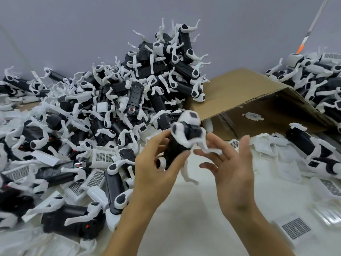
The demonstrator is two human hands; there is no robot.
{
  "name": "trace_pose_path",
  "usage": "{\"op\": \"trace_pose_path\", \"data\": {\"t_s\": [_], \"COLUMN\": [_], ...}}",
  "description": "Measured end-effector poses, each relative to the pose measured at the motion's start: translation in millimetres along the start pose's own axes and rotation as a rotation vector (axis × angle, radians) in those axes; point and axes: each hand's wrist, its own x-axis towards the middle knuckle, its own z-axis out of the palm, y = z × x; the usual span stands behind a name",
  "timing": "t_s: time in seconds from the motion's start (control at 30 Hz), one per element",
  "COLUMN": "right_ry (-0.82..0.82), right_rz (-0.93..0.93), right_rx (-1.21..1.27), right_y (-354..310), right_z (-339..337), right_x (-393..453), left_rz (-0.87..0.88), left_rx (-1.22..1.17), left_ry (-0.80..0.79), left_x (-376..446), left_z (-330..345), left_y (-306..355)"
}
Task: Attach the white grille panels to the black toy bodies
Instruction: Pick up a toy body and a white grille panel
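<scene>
My left hand (156, 163) grips a black toy body (177, 146) with white legs and a white head, held up over the white table. The toy is blurred. My right hand (230, 163) is beside it on the right, fingers spread and mostly straight, fingertips near one white leg (206, 148); I cannot tell whether they touch it. Loose white grille panels lie around, one (295, 228) at the lower right and one (104, 157) left of my left hand.
A big heap of black toy bodies with white legs (147, 85) fills the left and back. A tipped cardboard box (249, 100) lies behind my hands. More toys (317, 85) pile up at the right. White panels (265, 145) are scattered right of the box.
</scene>
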Motion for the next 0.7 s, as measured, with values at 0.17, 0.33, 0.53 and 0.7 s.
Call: {"op": "trace_pose_path", "data": {"t_s": [0.17,0.33,0.53,0.7], "right_ry": [-0.083,-0.414,-0.438,-0.198], "right_rz": [0.041,0.220,-0.011,-0.078], "right_rx": [-0.093,0.085,-0.154,-0.280], "right_y": [8,16,31,33], "right_z": [0,11,20,21], "right_x": [1,-11,-22,-25], "left_rz": [-0.464,-0.669,-0.630,-0.640], "left_rx": [-0.707,-0.953,-0.895,-0.783], "left_ry": [0.041,0.082,0.073,-0.023], "left_x": [5,6,5,-3], "left_z": [-1,-1,1,9], "left_y": [13,21,28,32]}}
